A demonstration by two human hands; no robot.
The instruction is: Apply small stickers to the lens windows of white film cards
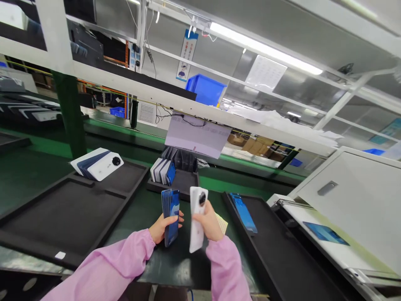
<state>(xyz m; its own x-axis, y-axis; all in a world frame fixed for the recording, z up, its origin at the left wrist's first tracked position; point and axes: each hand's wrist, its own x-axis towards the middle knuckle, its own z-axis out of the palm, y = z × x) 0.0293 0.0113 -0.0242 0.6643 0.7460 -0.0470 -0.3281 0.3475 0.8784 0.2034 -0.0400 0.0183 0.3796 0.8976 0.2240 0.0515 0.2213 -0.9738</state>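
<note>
My left hand [163,227] is wrapped round an upright stack of thin phones [172,209] with blue fronts, thumb on the front face. To its right, my right hand [210,221] grips a white phone [197,219] with a round black camera ring, its back turned towards me. The white phone is slightly blurred and held apart from the stack. Behind my hands, a small black tray [184,179] holds a row of white-edged phones [163,171] standing on edge, the last one showing a blue front.
At left, a black tray [94,205] bears fanned white and dark blue phones [105,165]. On the right, another black tray [275,234] holds blue-fronted pieces [243,212]. A yellow paper [222,223] lies behind my right wrist. A white cabinet [354,188] stands far right.
</note>
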